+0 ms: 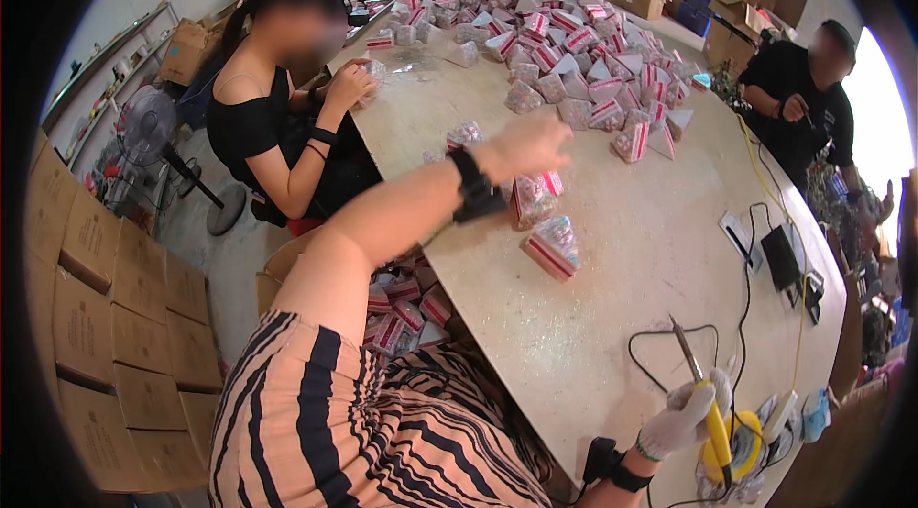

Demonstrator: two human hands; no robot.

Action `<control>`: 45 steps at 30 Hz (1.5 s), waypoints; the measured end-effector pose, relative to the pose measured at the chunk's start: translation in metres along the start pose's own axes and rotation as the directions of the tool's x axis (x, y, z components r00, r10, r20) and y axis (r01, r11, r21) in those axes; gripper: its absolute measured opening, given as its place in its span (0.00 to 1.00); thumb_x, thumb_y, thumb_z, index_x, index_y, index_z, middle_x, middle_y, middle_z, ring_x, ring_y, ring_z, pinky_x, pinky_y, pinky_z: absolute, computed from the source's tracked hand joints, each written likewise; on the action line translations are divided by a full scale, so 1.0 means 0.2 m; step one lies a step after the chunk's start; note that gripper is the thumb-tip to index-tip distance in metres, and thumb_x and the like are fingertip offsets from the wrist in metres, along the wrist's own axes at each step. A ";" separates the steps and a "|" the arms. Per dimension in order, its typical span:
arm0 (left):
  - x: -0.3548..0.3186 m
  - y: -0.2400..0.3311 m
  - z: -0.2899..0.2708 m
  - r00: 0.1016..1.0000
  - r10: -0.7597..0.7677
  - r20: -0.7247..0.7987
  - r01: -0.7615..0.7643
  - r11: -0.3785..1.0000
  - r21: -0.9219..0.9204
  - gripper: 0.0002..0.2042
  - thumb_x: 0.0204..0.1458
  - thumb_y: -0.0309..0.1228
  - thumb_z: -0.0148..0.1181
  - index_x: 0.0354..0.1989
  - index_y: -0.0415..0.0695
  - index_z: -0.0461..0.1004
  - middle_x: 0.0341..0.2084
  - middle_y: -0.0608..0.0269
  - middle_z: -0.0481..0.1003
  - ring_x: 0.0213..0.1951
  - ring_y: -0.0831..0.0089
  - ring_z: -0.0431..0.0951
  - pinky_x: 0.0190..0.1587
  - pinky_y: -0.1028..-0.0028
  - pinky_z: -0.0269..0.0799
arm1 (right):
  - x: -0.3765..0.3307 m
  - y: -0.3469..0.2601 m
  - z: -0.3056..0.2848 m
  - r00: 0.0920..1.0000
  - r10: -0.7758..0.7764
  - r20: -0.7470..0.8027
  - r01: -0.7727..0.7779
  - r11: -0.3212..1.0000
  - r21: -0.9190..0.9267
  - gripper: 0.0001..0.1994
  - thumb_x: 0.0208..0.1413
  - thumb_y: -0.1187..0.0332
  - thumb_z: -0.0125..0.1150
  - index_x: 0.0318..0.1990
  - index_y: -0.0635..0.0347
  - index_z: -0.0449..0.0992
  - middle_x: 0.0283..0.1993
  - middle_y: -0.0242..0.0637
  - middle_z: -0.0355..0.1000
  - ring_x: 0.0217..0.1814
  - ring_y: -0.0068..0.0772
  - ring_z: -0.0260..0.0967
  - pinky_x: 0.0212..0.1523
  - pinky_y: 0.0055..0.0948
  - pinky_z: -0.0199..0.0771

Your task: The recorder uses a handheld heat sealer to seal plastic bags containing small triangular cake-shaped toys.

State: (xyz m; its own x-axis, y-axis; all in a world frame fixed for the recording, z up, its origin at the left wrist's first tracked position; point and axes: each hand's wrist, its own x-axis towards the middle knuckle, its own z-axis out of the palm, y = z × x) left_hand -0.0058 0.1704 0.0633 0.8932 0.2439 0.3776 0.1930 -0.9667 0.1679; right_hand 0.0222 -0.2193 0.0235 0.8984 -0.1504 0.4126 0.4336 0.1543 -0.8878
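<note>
My left hand [528,149] stretches out bare over the table [612,298], smeared by motion, so its fingers cannot be read. Just below it on the table are clear, pyramid-shaped pouches with red-and-white strips: one pouch [535,198] is partly covered by the wrist, and another pouch [555,248] lies a little nearer. In a white glove, my right hand [677,420] grips a soldering iron [713,427] by its yellow handle, the metal tip pointing up and away. A yellow round object [719,455] sits beside that hand, partly hidden.
A big heap of similar pouches [583,58] covers the far table; more pouches [406,317] fill a box below its left edge. A black adapter [780,257] and cables lie right. One person [287,97] sits left, another person [803,97] stands far right. Cartons [143,336] are stacked left.
</note>
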 end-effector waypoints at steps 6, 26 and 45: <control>0.43 -0.66 -0.01 0.969 -0.196 0.148 0.152 0.952 0.266 0.21 0.39 0.43 0.61 0.32 0.35 0.75 0.30 0.44 0.76 0.36 0.51 0.76 0.40 0.59 0.72 | 0.00 0.04 0.00 0.994 0.020 -0.108 -0.032 0.993 -0.111 0.13 0.55 0.66 0.50 0.43 0.67 0.69 0.20 0.29 0.59 0.14 0.14 0.48 0.14 0.14 0.45; 0.50 -0.34 -0.06 0.989 -0.147 -0.016 0.140 0.963 -0.233 0.23 0.44 0.38 0.62 0.45 0.35 0.71 0.30 0.54 0.76 0.32 0.72 0.77 0.34 0.73 0.73 | 0.04 0.08 -0.01 0.972 0.028 -0.232 -0.034 0.999 -0.022 0.13 0.56 0.66 0.50 0.44 0.64 0.69 0.29 0.29 0.62 0.22 0.15 0.54 0.20 0.13 0.53; -0.25 0.76 0.45 0.858 -0.024 0.512 0.501 0.256 -0.827 0.22 0.50 0.30 0.59 0.51 0.33 0.65 0.34 0.62 0.70 0.33 0.79 0.73 0.35 0.79 0.74 | -0.03 0.04 -0.02 0.962 -0.004 0.272 0.003 1.000 0.006 0.11 0.49 0.78 0.61 0.41 0.64 0.73 0.39 0.33 0.71 0.39 0.20 0.66 0.41 0.20 0.67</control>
State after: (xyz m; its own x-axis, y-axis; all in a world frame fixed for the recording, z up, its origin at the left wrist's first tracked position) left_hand 0.0158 0.0046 -0.0124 0.9701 0.1933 -0.1465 0.1611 -0.0619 0.9850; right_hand 0.0204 -0.2215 0.0142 0.8817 0.1202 0.4563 0.4364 0.1601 -0.8854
